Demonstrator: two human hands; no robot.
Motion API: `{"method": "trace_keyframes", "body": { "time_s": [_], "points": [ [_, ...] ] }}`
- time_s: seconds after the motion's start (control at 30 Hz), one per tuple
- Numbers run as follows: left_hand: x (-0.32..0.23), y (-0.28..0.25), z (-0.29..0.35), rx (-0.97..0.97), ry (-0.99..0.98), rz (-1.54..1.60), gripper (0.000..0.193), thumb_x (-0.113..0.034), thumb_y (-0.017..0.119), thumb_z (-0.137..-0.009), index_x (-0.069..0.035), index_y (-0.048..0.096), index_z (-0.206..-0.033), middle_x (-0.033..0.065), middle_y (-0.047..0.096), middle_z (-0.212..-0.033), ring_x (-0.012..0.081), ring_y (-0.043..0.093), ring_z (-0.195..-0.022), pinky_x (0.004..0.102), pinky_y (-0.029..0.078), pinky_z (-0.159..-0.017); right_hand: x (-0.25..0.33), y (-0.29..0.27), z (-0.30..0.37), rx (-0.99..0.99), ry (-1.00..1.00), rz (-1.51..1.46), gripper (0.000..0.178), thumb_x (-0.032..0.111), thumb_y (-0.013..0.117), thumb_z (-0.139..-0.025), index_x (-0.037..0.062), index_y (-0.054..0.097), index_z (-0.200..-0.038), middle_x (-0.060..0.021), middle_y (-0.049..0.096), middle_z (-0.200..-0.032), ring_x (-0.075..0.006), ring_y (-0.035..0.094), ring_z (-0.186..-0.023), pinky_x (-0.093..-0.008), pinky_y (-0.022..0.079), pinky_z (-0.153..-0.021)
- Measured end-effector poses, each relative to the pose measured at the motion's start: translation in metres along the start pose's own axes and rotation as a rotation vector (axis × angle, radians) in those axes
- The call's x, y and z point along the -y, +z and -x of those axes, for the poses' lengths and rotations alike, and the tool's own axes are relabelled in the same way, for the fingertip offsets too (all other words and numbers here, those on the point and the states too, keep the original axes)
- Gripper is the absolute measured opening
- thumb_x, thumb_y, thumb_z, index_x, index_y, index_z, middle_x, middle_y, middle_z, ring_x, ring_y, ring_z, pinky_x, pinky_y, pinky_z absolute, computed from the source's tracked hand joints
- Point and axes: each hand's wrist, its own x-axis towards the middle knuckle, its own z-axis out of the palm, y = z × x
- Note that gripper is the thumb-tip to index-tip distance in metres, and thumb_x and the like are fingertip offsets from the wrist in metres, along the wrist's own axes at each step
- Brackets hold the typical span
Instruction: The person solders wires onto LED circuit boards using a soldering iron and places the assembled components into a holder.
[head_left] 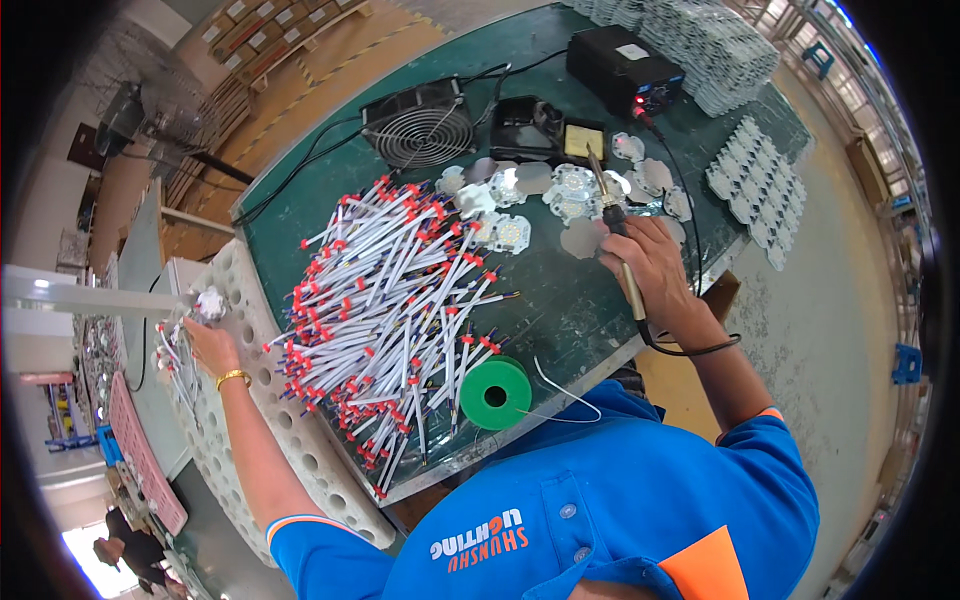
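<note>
My right hand [650, 265] is closed around the handle of a soldering iron [614, 218], its tip up by the yellow sponge [583, 141]. Small round LED boards and bare metal discs [572, 190] lie beneath and around it. Stretched far left, my left hand [212, 350] has its fingers drawn together over the edge of a white perforated foam board [262, 350]. A small whitish piece [209, 305] sits right by the fingertips, and white wires [178, 362] lie beside them. What the fingers grip is too small to make out.
A large heap of white wires with red ends [390, 290] covers the green table. Near its front edge stands a green solder spool [495, 394]. Behind are a fan [420, 130], a black soldering station [622, 70] and stacked board panels [700, 50]. The iron's cord loops past my right wrist.
</note>
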Motion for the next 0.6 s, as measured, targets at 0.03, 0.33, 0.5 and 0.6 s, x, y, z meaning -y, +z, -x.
{"method": "trace_keyframes", "body": {
  "time_s": [0.03, 0.33, 0.5, 0.6],
  "points": [
    [-0.003, -0.002, 0.006, -0.033, 0.051, 0.013, 0.048, -0.009, 0.042, -0.084, 0.001, 0.036, -0.131, 0.0227, 0.047, -0.129, 0.0364, 0.048, -0.116, 0.0438, 0.039, -0.095, 0.0, 0.001, -0.005, 0.098, -0.016, -0.01, 0.04, 0.006, 0.067, -0.071, 0.0062, 0.046, -0.106, -0.0162, 0.058, -0.088, -0.0342, 0.056, -0.088, -0.0443, 0.041, -0.082],
    [-0.024, -0.035, 0.047, 0.018, 0.24, -0.003, 0.045, -0.004, 0.047, -0.084, 0.004, 0.038, -0.128, 0.0213, 0.045, -0.129, 0.0356, 0.044, -0.118, 0.042, 0.037, -0.098, -0.01, 0.014, -0.015, 0.264, -0.13, 0.051, 0.045, 0.001, 0.065, -0.065, 0.0046, 0.045, -0.106, -0.0169, 0.059, -0.087, -0.0344, 0.06, -0.085, -0.0446, 0.043, -0.084],
    [-0.016, -0.04, 0.058, 0.051, 0.219, -0.017, 0.047, -0.006, 0.05, -0.085, 0.003, 0.037, -0.129, 0.0202, 0.042, -0.131, 0.0356, 0.041, -0.121, 0.0427, 0.037, -0.098, -0.015, 0.022, -0.02, 0.127, -0.211, 0.06, 0.045, 0.0, 0.065, -0.063, 0.0033, 0.049, -0.105, -0.0157, 0.057, -0.082, -0.0322, 0.059, -0.076, -0.0411, 0.047, -0.072],
    [-0.021, -0.056, 0.074, -0.176, 0.306, -0.076, 0.051, -0.008, 0.052, -0.085, 0.0, 0.034, -0.132, 0.0184, 0.041, -0.134, 0.0339, 0.041, -0.121, 0.0417, 0.036, -0.098, -0.018, 0.022, -0.025, 0.098, -0.211, 0.07, 0.039, -0.001, 0.065, -0.064, 0.0031, 0.052, -0.101, -0.0152, 0.057, -0.081, -0.0312, 0.058, -0.072, -0.0388, 0.047, -0.062]
  ]
}}
